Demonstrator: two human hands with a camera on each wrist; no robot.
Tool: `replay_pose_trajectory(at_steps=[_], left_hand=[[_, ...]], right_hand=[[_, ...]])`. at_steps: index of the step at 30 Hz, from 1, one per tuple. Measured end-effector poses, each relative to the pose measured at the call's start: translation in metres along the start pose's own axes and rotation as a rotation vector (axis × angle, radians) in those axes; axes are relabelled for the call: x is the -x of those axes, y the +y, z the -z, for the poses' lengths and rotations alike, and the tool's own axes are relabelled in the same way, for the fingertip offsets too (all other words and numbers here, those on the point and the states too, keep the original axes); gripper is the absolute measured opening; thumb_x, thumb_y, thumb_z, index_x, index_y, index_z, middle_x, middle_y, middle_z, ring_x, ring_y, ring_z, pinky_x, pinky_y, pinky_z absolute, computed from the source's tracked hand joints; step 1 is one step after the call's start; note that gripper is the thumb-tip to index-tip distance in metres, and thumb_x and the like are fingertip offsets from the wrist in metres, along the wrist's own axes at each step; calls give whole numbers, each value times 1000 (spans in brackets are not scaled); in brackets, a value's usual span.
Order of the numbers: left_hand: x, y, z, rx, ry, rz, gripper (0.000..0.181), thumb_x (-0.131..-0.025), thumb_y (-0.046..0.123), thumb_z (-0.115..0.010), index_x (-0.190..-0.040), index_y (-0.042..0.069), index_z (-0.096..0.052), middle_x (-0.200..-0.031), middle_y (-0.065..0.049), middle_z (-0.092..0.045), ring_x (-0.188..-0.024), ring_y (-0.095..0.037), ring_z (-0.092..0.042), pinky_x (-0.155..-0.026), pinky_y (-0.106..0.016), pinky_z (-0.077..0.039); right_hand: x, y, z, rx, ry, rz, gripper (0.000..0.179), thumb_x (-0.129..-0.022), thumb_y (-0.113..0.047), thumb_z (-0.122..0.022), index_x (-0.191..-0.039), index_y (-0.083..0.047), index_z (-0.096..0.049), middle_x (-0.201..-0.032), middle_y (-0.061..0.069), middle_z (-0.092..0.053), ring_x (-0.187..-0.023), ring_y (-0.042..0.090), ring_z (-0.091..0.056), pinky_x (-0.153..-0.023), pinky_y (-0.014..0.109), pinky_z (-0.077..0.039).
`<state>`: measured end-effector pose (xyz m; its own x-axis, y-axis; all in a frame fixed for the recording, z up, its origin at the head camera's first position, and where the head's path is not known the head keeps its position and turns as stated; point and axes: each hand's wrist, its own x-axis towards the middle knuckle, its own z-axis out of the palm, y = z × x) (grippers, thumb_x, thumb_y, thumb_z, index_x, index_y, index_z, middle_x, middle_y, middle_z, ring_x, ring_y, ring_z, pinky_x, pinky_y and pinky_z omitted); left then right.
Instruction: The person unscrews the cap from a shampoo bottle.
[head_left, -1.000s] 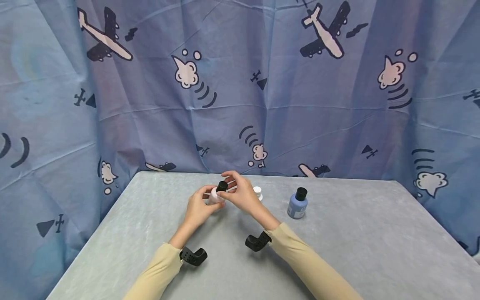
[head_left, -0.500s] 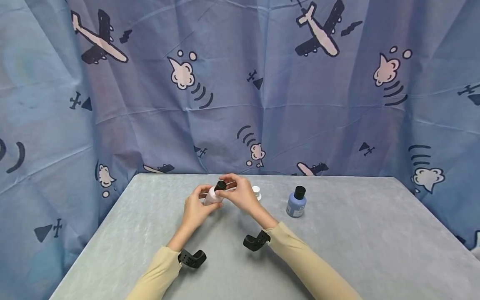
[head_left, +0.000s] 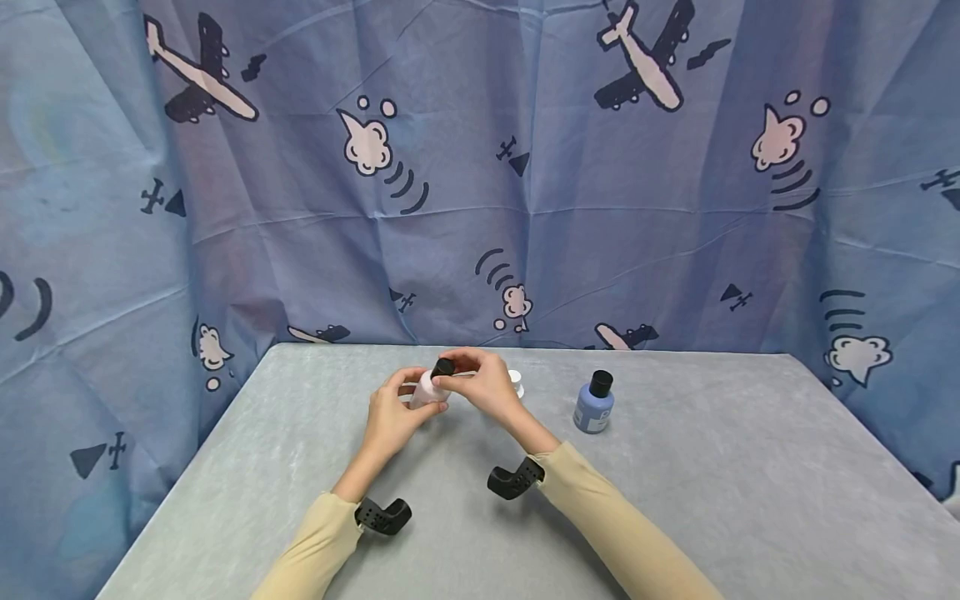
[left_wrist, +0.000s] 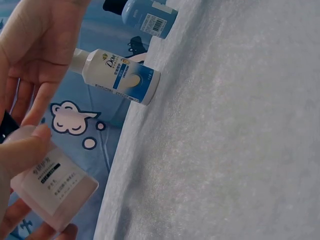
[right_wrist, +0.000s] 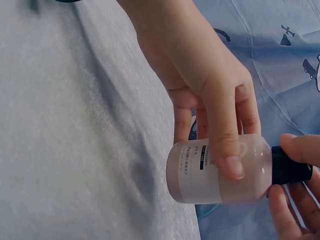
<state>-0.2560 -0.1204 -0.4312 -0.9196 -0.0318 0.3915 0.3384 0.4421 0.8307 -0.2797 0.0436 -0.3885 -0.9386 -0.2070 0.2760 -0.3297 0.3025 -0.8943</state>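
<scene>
A pale pink bottle with a printed white label and a black cap is held between both hands, leaning slightly to the right in the head view. My left hand grips its body, with the thumb across the label side in the right wrist view. The right hand pinches the cap between thumb and fingers. Behind the right hand, a white Dove bottle stands on the table, mostly hidden in the head view. Whether the pink bottle's base touches the table cannot be told.
A blue bottle with a black cap stands upright to the right of the hands. The grey table ends at a blue curtain printed with planes and clouds. Each wrist wears a black camera band.
The right hand's fingers, more spread a second ago, now lie closer about the cap. The left hand keeps its grip, and the bottle leans a little more. The view has shifted slightly.
</scene>
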Motion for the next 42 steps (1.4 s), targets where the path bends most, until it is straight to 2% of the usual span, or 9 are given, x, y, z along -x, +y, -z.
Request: replay_pose_trajectory(at_steps=[6, 12, 19, 23, 27, 31, 35, 39, 42], left_hand=[[0, -1, 0, -13, -8, -35, 52, -70, 20, -87, -116, 10, -64, -115, -9, -68, -96, -26, -68, -76, -39, -58], [1, -2, 2, 18, -32, -68, 51, -71, 15, -85, -115, 5, -64, -113, -14, -69, -94, -29, -69, -73, -38, -59], [1, -4, 6, 54, -139, -45, 51, -75, 13, -82, -121, 5, -62, -111, -17, -68, -97, -30, -67, -79, -40, -58], [0, -5, 8, 67, -195, -36, 50, -79, 15, -79, -125, 4, -60, -113, -20, -66, -98, -33, -68, -81, -42, -57], [0, -5, 9, 64, -220, -25, 51, -81, 17, -78, -126, 5, -58, -116, -20, -65, -100, -34, -68, -81, -42, -57], [0, -3, 6, 41, -187, -10, 52, -78, 16, -80, -124, 6, -60, -112, -17, -66, -98, -32, -68, -80, -40, -58], [0, 0, 3, 3, -131, 5, 52, -73, 18, -84, -119, 9, -63, -108, -13, -68, -95, -29, -68, -78, -39, -57], [0, 2, 1, -22, -88, 6, 52, -69, 21, -86, -115, 10, -64, -107, -10, -69, -92, -27, -68, -77, -37, -57], [0, 2, 0, -33, -69, -8, 53, -69, 22, -87, -115, 9, -64, -108, -10, -70, -93, -26, -68, -77, -37, -57]], right_hand=[[0, 1, 1, 12, 20, 34, 31, -74, -14, -82, -103, -10, -73, -95, 10, -74, -89, 24, -70, -73, 28, -57], [0, 0, 2, -58, -37, 66, 33, -75, -7, -80, -107, -1, -71, -99, 19, -72, -92, 31, -70, -78, 29, -58], [0, -1, 5, -32, -109, 94, 33, -78, -1, -76, -110, 1, -69, -104, 19, -71, -96, 28, -69, -80, 25, -57], [0, -1, 7, -33, -162, 140, 35, -80, 4, -71, -115, 5, -66, -111, 23, -68, -102, 32, -67, -83, 26, -56], [-1, 0, 10, -37, -219, 164, 39, -83, 7, -66, -121, 8, -61, -119, 25, -64, -109, 35, -64, -88, 28, -55], [5, -11, 14, -5, -215, 171, 41, -84, 4, -66, -124, 8, -58, -123, 26, -62, -111, 38, -63, -91, 33, -54], [9, -18, 14, 58, -143, 129, 41, -82, -8, -74, -120, 0, -63, -117, 21, -66, -102, 35, -67, -85, 37, -57], [3, -3, 8, 102, -65, 67, 37, -77, -20, -80, -111, -11, -69, -108, 9, -70, -92, 24, -69, -74, 30, -57], [3, -3, 6, 128, -37, 55, 34, -76, -18, -80, -107, -11, -70, -105, 7, -71, -90, 22, -68, -71, 27, -56]])
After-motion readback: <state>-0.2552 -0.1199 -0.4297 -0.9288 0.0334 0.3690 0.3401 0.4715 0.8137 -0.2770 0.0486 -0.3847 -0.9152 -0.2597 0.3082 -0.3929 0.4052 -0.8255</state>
